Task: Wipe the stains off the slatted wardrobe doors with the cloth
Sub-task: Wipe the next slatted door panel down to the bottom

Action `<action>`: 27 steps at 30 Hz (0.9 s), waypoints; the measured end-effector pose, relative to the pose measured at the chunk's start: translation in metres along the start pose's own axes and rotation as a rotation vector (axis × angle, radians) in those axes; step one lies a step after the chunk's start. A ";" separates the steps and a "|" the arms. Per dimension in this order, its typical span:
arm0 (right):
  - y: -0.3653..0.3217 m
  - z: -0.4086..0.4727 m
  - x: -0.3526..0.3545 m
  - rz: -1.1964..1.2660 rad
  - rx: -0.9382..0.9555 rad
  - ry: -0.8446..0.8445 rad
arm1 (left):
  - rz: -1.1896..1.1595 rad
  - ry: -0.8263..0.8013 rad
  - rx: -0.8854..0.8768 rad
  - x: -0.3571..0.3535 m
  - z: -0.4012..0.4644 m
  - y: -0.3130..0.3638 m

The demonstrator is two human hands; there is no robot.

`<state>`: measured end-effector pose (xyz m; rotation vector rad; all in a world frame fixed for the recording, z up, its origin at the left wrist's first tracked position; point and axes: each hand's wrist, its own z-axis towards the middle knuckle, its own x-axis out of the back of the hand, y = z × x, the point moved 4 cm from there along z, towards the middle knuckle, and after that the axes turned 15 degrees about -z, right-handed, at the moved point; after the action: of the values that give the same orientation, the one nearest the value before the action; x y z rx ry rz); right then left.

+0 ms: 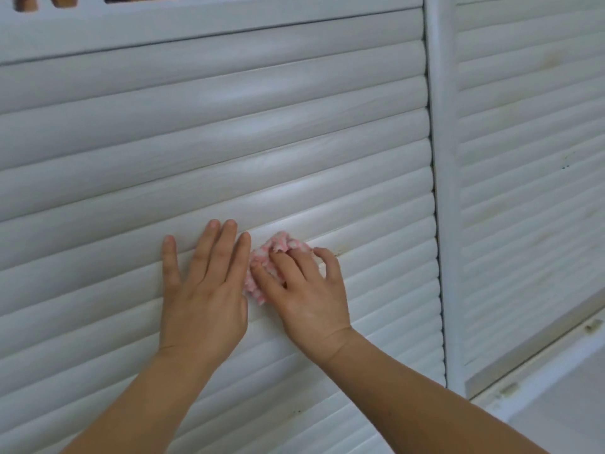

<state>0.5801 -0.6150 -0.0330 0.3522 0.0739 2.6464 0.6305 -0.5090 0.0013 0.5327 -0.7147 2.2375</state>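
Both hands work the white slatted wardrobe door [212, 142]: left hand [204, 290] spread flat, bracing; right hand [311, 290] clutches the bunched pink-and-white cloth [278, 247] against a slat. Scrubbing is underway; next, the brownish stain [339, 252] just beside the fingers probably needs rubbing.

Both my hands on the left slatted door [212, 132], cloth btwn them.
Left hand [204, 290] lies flat on the slats; cloth [278, 247] sits just right of it, touching its index finger, under my right hand [307, 290]. A stain [339, 252] is just right of the cloth. Vertical post [442, 191] stands right of this door; second slatted door [530, 191] right of the post.
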 end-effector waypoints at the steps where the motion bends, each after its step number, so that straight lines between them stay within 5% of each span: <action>1: 0.005 0.000 -0.001 -0.018 0.023 0.015 | 0.006 -0.003 0.002 0.000 0.000 0.000; 9: 0.088 -0.007 -0.020 -0.121 -0.120 -0.158 | -0.006 0.007 0.049 -0.009 -0.001 0.003; 18: 0.180 -0.017 -0.041 -0.106 -0.577 -0.453 | -0.026 0.069 0.073 -0.014 -0.001 0.006; 22: 0.171 -0.023 -0.044 -0.002 -0.822 -0.459 | -0.037 0.075 0.073 -0.016 -0.001 0.006; 27: 0.117 -0.037 -0.035 0.018 -0.716 -0.415 | -0.045 0.069 0.077 -0.019 -0.001 0.006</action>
<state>0.5490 -0.7351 -0.0635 0.6265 -0.9736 2.3568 0.6386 -0.5211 -0.0124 0.5011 -0.5783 2.2370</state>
